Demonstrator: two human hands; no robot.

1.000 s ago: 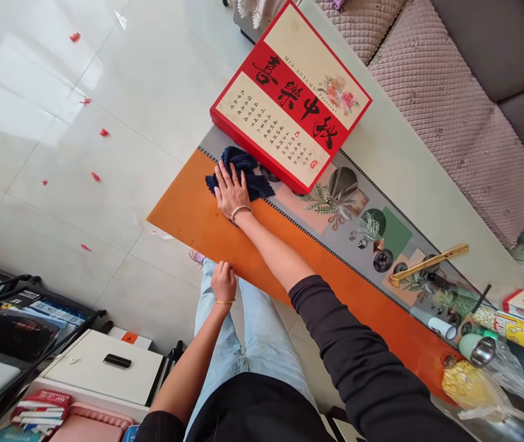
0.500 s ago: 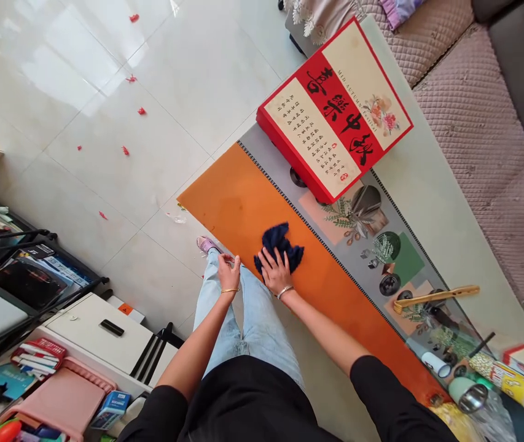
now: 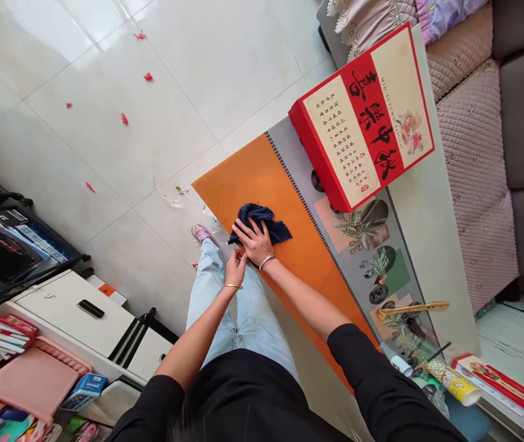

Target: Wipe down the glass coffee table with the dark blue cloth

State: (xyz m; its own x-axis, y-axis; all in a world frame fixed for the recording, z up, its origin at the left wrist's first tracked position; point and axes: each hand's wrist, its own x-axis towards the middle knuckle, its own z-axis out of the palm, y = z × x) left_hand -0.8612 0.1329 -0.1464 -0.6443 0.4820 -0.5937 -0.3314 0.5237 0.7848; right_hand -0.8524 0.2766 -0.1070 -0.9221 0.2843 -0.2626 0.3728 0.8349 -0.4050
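A crumpled dark navy cloth [image 3: 273, 228] lies on the orange strip of the table [image 3: 238, 169], close to the edge by my legs. My right hand [image 3: 257, 244] rests on top of it, palm down, with the fingers stretched out flat over the fabric. Just below, at the table edge, my left hand [image 3: 235, 268] has thumb and fingertips drawn together in a pinch. It nearly touches my right hand; what sits between its fingertips, if anything, is hidden.
A red and cream gift box [image 3: 358, 116] stands on the table's far part. Toward the right end are a wooden stick-like tool [image 3: 413, 309] and a yellow snack tube [image 3: 455, 380]. Red scraps [image 3: 124, 118] dot the tiled floor. A white drawer cabinet [image 3: 77, 307] is at left, a quilted sofa [image 3: 473, 202] at right.
My right hand and the cloth have slid left and farther up toward the table's near edge. My left hand has shifted slightly, so both hands are now close together. The view has turned somewhat.
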